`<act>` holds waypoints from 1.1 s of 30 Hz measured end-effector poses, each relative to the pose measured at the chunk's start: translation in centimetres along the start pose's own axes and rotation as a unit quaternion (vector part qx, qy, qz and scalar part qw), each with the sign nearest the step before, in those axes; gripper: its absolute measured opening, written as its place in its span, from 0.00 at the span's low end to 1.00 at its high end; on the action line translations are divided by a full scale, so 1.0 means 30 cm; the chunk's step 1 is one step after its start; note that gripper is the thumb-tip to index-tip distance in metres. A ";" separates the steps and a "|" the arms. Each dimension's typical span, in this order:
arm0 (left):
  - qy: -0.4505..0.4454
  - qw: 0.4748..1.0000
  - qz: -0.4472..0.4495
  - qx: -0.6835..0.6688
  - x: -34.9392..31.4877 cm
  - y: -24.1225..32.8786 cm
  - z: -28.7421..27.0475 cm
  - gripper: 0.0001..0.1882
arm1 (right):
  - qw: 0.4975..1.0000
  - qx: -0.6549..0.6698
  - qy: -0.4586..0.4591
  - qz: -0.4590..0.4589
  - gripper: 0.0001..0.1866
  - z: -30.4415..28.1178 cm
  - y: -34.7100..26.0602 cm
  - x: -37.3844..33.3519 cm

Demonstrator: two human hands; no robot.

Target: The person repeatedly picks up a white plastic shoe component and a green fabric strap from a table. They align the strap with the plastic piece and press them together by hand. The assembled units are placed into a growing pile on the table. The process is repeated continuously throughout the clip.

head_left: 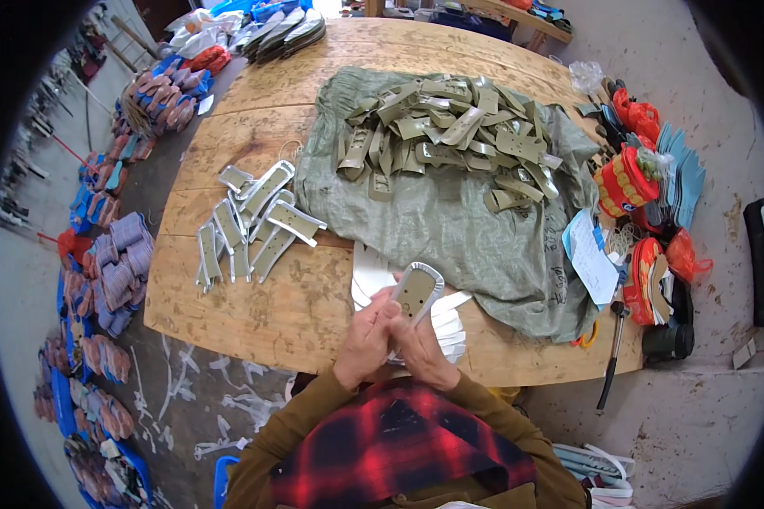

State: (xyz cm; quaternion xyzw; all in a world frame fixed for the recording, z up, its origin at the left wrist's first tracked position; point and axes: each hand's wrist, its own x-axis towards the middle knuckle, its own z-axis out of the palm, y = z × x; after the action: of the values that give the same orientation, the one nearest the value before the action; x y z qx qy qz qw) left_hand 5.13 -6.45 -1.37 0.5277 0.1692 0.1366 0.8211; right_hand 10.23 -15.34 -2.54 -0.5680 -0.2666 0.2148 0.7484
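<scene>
Close to my body, over the table's near edge, I hold up an olive plate with small holes (pixel 415 293); a shiny whitish strip runs round its rounded end. My left hand (pixel 367 344) grips its left side, thumb and fingers closed. Closed on the lower right side is my right hand (pixel 424 352). White strips (pixel 450 329) lie fanned out beside and behind my hands. To the left, several similar olive plates with whitish rims (pixel 272 188) lie in a loose group. My hands hide the held plate's lower end.
A big heap of unrimmed olive pieces (pixel 450 127) lies on a green woven sheet (pixel 382 208) across the wooden table (pixel 255 318). At the right edge are a paper sheet (pixel 592 259), a hammer (pixel 613 352) and a red tub (pixel 626 180). Shoe-shaped bundles (pixel 119 267) line the left floor.
</scene>
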 end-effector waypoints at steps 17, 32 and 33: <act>-0.187 0.915 -0.344 -0.103 -0.039 0.087 -0.096 0.16 | 0.975 -0.019 -0.044 0.217 0.15 -0.107 -0.134 0.074; -0.149 0.951 -0.243 -0.121 -0.015 0.066 -0.142 0.23 | 0.973 0.166 -0.021 0.160 0.21 -0.071 -0.049 0.018; -0.139 0.959 -0.210 -0.132 0.009 0.083 -0.176 0.23 | 0.983 0.104 -0.031 0.151 0.22 -0.080 -0.052 0.019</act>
State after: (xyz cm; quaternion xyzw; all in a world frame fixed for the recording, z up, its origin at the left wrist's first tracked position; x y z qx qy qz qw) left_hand 3.05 -1.00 -1.18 0.3809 0.1408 -0.0920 0.9092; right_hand 12.24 -17.16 -1.47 -0.5142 -0.1766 0.3693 0.7536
